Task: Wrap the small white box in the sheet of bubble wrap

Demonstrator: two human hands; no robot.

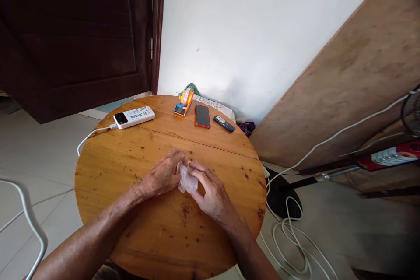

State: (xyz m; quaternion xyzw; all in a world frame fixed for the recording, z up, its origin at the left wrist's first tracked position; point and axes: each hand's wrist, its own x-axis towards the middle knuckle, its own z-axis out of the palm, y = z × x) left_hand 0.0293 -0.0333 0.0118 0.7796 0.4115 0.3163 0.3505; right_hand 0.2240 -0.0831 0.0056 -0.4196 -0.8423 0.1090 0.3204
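Note:
Between my two hands, over the middle of the round wooden table [144,236], is a small crumpled piece of whitish, translucent plastic wrap [188,180]. My left hand [166,171] is closed at its left edge, fingers bent and partly hidden behind the hand. From the right, my right hand [211,190] grips the same piece, its fingers curled over the top and the thumb at the lower side. Whether anything lies inside the folds cannot be made out.
Along the table's far side are a white power bank [139,116] with a cable, an orange tape dispenser [184,103], a red-edged phone [202,116] and a dark handheld device [224,123]. A wall stands behind. Loose white cable [292,232] coils on the floor at right.

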